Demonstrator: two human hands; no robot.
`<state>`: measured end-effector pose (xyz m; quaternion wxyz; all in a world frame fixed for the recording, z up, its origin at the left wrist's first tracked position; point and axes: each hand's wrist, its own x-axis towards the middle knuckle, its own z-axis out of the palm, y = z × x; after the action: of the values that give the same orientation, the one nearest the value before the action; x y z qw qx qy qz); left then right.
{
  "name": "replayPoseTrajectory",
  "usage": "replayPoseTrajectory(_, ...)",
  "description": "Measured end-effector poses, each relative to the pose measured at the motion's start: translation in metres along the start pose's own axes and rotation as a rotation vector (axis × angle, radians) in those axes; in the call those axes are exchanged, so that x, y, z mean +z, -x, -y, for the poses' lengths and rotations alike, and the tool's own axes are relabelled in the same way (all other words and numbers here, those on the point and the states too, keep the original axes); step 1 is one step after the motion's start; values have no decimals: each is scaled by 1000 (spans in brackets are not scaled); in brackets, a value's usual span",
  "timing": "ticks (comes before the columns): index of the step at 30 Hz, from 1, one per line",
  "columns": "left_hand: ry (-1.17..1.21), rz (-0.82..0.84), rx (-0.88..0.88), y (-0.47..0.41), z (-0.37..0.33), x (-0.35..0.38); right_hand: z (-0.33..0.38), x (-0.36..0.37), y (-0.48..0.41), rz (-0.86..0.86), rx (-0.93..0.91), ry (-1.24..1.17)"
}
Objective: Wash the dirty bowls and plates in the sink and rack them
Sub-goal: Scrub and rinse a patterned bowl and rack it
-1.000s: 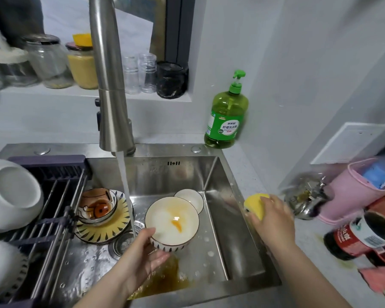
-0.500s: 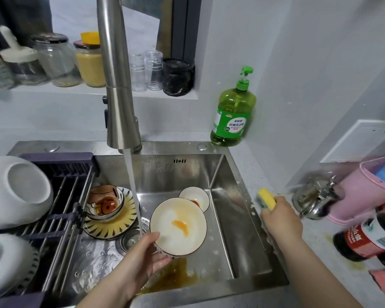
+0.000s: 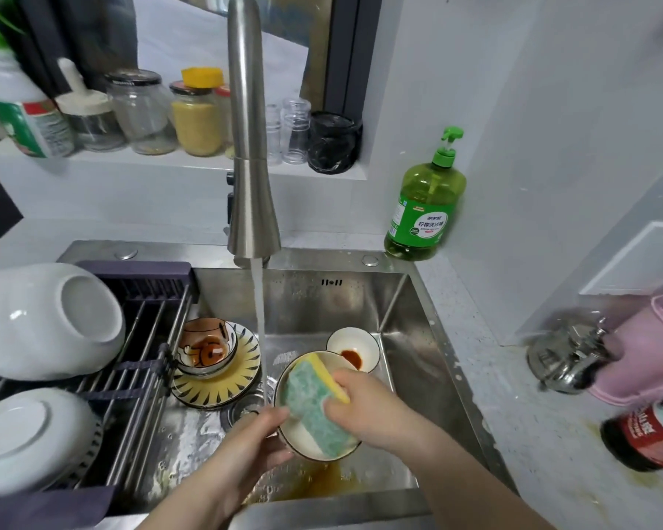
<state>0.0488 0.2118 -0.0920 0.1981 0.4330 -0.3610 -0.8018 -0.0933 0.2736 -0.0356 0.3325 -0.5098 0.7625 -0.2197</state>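
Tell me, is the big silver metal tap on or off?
On: a stream of water falls from the silver metal tap into the steel sink.

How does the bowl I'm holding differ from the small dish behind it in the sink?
The bowl is clearly wider than the small dish. The left hand holds the bowl tilted; the small dish sits flat on the floor of the sink. The right hand presses a sponge into the bowl; the small dish is untouched, red sauce pooled in it. Both are pale inside.

Three dirty bowls [image 3: 305, 441] [image 3: 203, 346] [image 3: 355, 351], one plate [image 3: 223, 392]
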Motion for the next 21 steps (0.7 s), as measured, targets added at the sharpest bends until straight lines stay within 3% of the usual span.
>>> replayPoseTrajectory(3,13,-33,-8,3,0,-6,-2,5,-5,-225,-70,372)
replayPoseTrajectory(6,-7,-55,-11,4,-1,-11,-3,12,-5,-421,-362,487)
replayPoseTrajectory(9,-64,-56,16,3,-3,-15,1,23,-5,-205,-466,619)
replayPoseTrajectory(11,-100,-38,32,3,-4,-14,6,26,-8,-67,-341,675)
replayPoseTrajectory(13,-132,-26,52,4,-5,-11,12,24,-12,-43,-175,726)
replayPoseTrajectory(16,-96,-22,44,3,-5,-10,19,26,-18,-6,-137,772)
replayPoseTrajectory(21,-6,0,-7,10,-4,-9,14,15,-14,222,-160,348)
